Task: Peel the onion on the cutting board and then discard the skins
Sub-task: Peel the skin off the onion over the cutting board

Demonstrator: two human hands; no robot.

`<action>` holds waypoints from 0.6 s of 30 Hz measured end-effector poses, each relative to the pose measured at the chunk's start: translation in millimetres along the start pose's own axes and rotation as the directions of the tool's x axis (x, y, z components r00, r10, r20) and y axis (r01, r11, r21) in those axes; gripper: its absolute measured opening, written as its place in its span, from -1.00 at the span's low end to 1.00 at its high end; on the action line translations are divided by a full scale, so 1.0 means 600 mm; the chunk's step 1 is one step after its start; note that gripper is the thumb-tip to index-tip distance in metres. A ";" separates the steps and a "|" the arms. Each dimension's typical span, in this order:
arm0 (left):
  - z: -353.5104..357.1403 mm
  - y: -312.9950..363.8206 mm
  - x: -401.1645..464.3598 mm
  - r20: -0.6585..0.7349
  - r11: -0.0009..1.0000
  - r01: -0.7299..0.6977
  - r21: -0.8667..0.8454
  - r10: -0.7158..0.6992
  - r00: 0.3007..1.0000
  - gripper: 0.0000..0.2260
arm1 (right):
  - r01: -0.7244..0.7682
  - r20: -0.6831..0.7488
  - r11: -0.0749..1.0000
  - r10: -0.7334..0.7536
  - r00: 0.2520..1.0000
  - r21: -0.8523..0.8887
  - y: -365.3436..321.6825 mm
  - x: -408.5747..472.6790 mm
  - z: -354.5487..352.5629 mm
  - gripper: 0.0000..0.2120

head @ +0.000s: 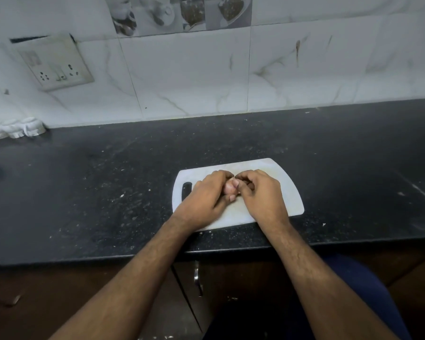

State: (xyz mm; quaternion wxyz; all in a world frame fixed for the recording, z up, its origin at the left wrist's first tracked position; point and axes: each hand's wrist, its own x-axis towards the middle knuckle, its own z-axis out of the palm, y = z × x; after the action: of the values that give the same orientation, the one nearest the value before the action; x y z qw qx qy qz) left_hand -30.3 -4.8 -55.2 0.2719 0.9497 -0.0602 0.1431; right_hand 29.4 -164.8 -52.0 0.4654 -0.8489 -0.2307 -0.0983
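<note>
Onion (pixel 229 187) mostly hidden between left hand (pixel 205 195) and right hand (pixel 260 192); skin state unreadable. Cutting board (pixel 284 186) middle covered. White object (pixel 15 128) on worktop (pixel 108 187) cut off at left edge, unidentifiable. Decorative tile (pixel 182 13) cropped at top.

Both hands meet over the cutting board (pixel 284 190), left hand (pixel 204 198) and right hand (pixel 260 195) closed round the onion (pixel 229 187), so no gap betw. them. Left of left hand: bare dark tabletop (pixel 96 180), wide passage out to a white moulded object (pixel 15 128) far off by the wall. Right of right hand: board edge, then bare tabletop w/ only crumbs. Beyond the hands: strip of board, more tabletop, then tiled wall (pixel 194 74) blocks; socket plate (pixel 57 62) sits high on it, well apart. Near side: forearms cross tabletop edge, cabinet handle (pixel 198 278) below.
</note>
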 end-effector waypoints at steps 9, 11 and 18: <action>0.009 -0.014 0.002 0.000 1.000 0.031 -0.003 -0.031 1.000 -0.63 | -0.079 0.039 0.991 0.075 0.996 0.109 0.008 0.005 0.000 -0.89; 0.009 -0.014 0.003 -0.002 1.000 0.029 -0.011 -0.029 1.000 -0.63 | -0.087 0.051 0.990 0.081 0.995 0.110 0.008 0.007 -0.001 -0.88; 0.013 -0.021 0.003 -0.010 0.999 0.028 -0.021 -0.028 1.000 -0.65 | -0.112 0.124 0.988 0.098 0.987 0.107 0.009 0.009 -0.010 -0.87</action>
State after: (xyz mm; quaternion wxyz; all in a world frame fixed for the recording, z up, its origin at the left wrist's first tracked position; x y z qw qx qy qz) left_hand -24.2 1.7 -67.3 0.2842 0.9468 -0.0469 0.1433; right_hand 37.1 -170.7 -50.3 0.5028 -0.8364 -0.2180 -0.0100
